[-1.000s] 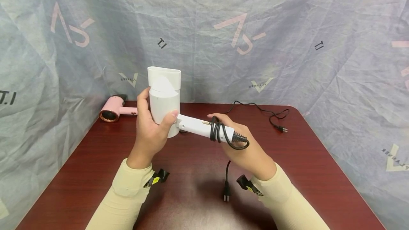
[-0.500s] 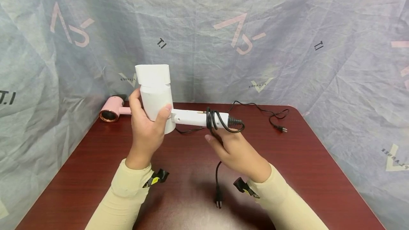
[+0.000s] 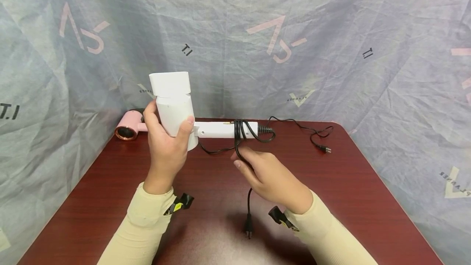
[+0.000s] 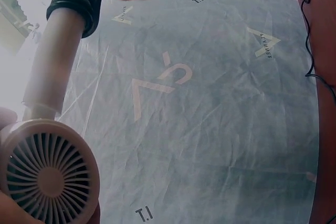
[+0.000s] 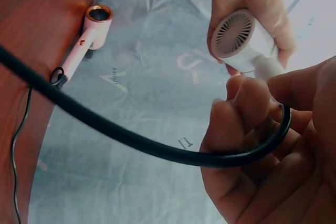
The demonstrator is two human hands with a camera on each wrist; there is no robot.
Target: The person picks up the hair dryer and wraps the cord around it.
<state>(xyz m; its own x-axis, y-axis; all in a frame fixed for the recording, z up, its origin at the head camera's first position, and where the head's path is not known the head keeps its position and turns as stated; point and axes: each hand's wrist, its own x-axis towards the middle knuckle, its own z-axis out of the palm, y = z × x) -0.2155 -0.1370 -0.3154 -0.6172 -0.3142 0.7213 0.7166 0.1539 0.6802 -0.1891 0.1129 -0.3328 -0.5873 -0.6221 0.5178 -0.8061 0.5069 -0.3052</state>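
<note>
My left hand (image 3: 165,152) grips the barrel of a white hair dryer (image 3: 174,113) above the table, its flat nozzle pointing up. The handle extends to the right, with a black power cord (image 3: 239,129) wound around it in several loops near its end. Below the handle, my right hand (image 3: 276,179) holds the cord's loose length between curled fingers and thumb. In the right wrist view, the cord (image 5: 157,151) runs across the fingers. The two-pin plug (image 3: 248,228) hangs below that hand. The left wrist view shows the round slotted vent (image 4: 50,179) on the dryer's rear end.
A pink hair dryer (image 3: 129,125) with a copper-coloured rim lies at the back left of the dark red table (image 3: 206,212). Its thin black cord (image 3: 294,122) trails along the back to a plug (image 3: 325,149) at the right. A grey printed cloth (image 3: 220,44) hangs behind.
The white dryer has moved left and slightly up, its handle turning closer to level. My right hand has come off the handle and down, drawing a length of cord below the loops.
</note>
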